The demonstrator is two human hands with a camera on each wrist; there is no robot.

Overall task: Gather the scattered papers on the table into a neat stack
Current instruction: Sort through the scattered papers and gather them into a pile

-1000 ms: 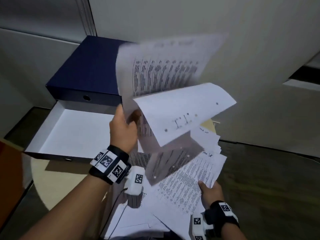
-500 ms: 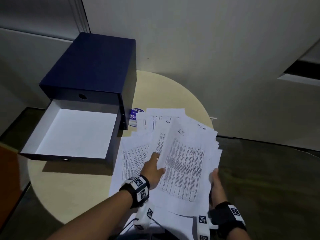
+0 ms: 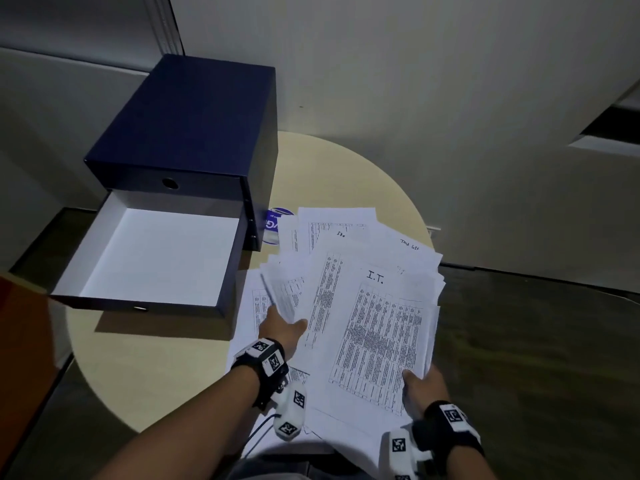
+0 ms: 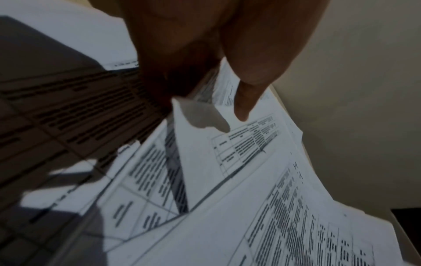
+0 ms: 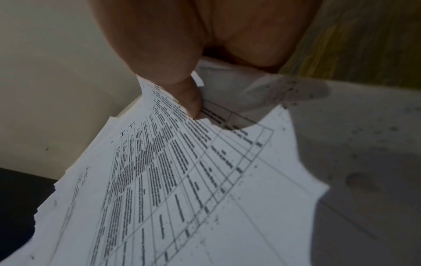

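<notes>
Round pale counter. Loose printed papers fan over its 3 to 5 o'clock side, the top sheet marked "I.T." Right hand at 5 o'clock grips the near right corner of the upper sheets, thumb on top, fingers curled beneath. Left hand near center pinches a lifted, curling sheet edge, its fingers on the paper. Navy drawer box at 10 o'clock, its white drawer pulled open.

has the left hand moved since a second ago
Yes. The left hand has dropped from level with the open drawer of the blue box, to below its front edge, now holding sheets in the paper pile.
</notes>
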